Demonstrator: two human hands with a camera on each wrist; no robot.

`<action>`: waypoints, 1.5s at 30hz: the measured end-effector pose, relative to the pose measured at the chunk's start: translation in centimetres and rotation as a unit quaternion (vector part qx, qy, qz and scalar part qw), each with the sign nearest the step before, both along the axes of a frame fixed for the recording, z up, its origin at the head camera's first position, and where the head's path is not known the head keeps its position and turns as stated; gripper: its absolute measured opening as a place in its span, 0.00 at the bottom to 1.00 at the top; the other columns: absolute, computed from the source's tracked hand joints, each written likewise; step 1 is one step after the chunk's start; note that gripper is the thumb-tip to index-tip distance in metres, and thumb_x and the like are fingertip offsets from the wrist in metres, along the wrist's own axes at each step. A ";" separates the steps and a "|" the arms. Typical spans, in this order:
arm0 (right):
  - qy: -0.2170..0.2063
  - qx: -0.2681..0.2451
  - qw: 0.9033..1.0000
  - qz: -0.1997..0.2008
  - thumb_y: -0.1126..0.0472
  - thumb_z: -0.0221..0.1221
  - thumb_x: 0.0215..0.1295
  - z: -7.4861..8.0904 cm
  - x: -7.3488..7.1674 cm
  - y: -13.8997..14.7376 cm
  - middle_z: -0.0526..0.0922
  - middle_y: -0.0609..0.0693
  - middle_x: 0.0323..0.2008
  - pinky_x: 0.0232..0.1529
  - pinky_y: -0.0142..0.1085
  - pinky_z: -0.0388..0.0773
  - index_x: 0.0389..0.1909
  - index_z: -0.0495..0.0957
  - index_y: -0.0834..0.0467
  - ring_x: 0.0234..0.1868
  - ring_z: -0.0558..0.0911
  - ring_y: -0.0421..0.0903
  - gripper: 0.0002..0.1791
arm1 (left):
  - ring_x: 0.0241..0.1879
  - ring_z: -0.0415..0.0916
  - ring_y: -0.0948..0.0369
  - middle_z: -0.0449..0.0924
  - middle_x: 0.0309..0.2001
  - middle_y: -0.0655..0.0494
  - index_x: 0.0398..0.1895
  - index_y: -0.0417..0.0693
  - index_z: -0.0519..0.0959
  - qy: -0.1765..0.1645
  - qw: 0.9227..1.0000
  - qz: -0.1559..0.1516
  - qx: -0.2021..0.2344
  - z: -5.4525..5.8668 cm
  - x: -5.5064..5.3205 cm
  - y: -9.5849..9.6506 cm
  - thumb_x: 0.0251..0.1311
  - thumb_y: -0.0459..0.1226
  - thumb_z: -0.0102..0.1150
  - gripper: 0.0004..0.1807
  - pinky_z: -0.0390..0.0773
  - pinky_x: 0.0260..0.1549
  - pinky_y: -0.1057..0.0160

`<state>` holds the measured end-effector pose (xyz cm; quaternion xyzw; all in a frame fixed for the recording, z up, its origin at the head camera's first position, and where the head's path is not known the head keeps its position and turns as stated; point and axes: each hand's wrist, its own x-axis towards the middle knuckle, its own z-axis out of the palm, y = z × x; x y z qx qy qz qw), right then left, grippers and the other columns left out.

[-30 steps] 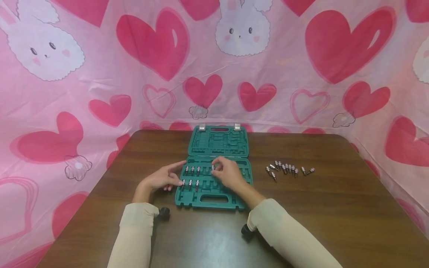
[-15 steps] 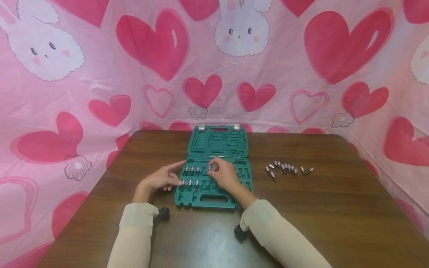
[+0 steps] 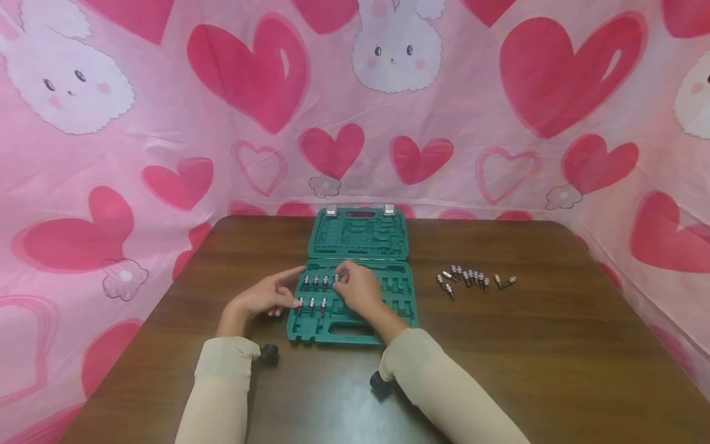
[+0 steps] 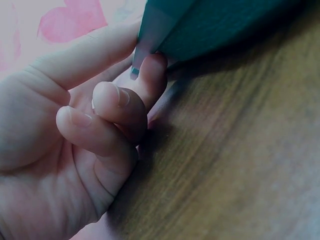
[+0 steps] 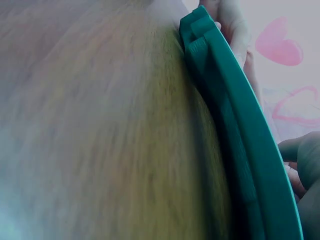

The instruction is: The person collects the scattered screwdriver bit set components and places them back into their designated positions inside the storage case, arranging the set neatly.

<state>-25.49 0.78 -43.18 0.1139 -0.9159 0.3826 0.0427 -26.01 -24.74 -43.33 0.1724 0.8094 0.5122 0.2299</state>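
Note:
A green socket case [image 3: 355, 338] lies unfolded on the table, its moulded lid leaning back at the far side. My right hand [image 3: 359, 290] pinches a silver bit socket [image 3: 336, 279] between thumb and fingertips, over the upper row of slots. Left of it, 3 bit sockets [image 3: 316, 282] sit in that row. Another 3 bit sockets [image 3: 312, 306] fill slots in the lower row. My left hand [image 4: 75, 120] holds the case's left edge, thumb on the rim and other fingers curled low against its side. The held socket's lower end is hidden.
Several loose bit sockets [image 3: 471, 277] lie scattered on the brown wooden table [image 3: 532, 357], right of the case. A pink heart-patterned cloth [image 3: 377, 111] hangs behind and at both sides. The lid's two metal latches [image 3: 389, 209] point away at the back.
My right hand has shifted left along the upper row with the bit socket, coming close to the seated ones. My left hand stays at the case's edge.

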 end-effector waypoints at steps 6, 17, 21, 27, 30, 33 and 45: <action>0.002 0.025 1.000 -0.014 0.56 0.66 0.61 0.0 -0.3 -0.5 0.76 0.39 0.24 0.30 0.38 0.72 0.41 0.80 0.48 0.26 0.75 0.39 0.09 | 0.16 0.69 0.59 0.77 0.24 0.41 0.77 0.55 0.52 0.002 1.000 0.000 0.001 -0.1 -0.1 -0.1 0.60 0.37 0.66 0.45 0.69 0.16 0.67; 0.026 0.086 0.996 -0.025 0.50 0.65 0.63 -0.2 -0.8 -0.7 0.81 0.40 0.29 0.34 0.42 0.73 0.40 0.83 0.45 0.32 0.79 0.42 0.07 | 0.16 0.69 0.58 0.77 0.24 0.42 0.77 0.55 0.52 -0.002 1.000 0.000 0.002 0.0 -0.2 0.0 0.60 0.37 0.66 0.45 0.70 0.16 0.66; 0.040 0.085 0.995 -0.020 0.51 0.62 0.66 -0.4 -0.9 -0.6 0.85 0.40 0.38 0.40 0.44 0.76 0.39 0.84 0.45 0.41 0.82 0.45 0.05 | 0.16 0.69 0.58 0.78 0.24 0.42 0.77 0.55 0.52 -0.004 1.000 0.002 -0.001 0.0 -0.1 0.0 0.61 0.37 0.65 0.45 0.70 0.17 0.67; 0.046 0.095 0.994 -0.009 0.51 0.62 0.66 -0.3 -1.1 -0.6 0.85 0.41 0.40 0.44 0.46 0.76 0.39 0.86 0.46 0.45 0.82 0.46 0.07 | 0.16 0.69 0.58 0.77 0.24 0.40 0.77 0.54 0.51 -0.002 1.000 0.000 0.003 -0.2 0.0 -0.1 0.62 0.36 0.64 0.44 0.70 0.16 0.67; 0.047 0.112 0.993 -0.010 0.50 0.61 0.66 -0.4 -1.2 -0.6 0.85 0.40 0.40 0.44 0.45 0.76 0.39 0.86 0.45 0.46 0.82 0.46 0.07 | 0.16 0.69 0.58 0.77 0.25 0.39 0.77 0.55 0.52 -0.003 1.000 0.002 0.003 -0.2 0.0 -0.1 0.61 0.37 0.65 0.44 0.70 0.17 0.67; 0.044 0.119 0.992 -0.017 0.50 0.62 0.66 -0.4 -1.3 -0.7 0.85 0.40 0.38 0.42 0.45 0.76 0.37 0.85 0.45 0.44 0.82 0.47 0.06 | 0.16 0.69 0.58 0.77 0.25 0.38 0.77 0.55 0.52 -0.003 1.000 0.003 0.002 -0.1 0.0 -0.1 0.61 0.37 0.65 0.44 0.70 0.17 0.67; 0.024 0.112 0.992 -0.049 0.50 0.64 0.63 -0.3 -1.6 -1.2 0.83 0.41 0.30 0.37 0.44 0.75 0.30 0.80 0.45 0.37 0.81 0.45 0.05 | 0.16 0.70 0.58 0.78 0.24 0.42 0.77 0.57 0.52 -0.007 1.000 0.007 -0.005 -0.1 -0.2 -0.3 0.59 0.39 0.67 0.46 0.71 0.17 0.66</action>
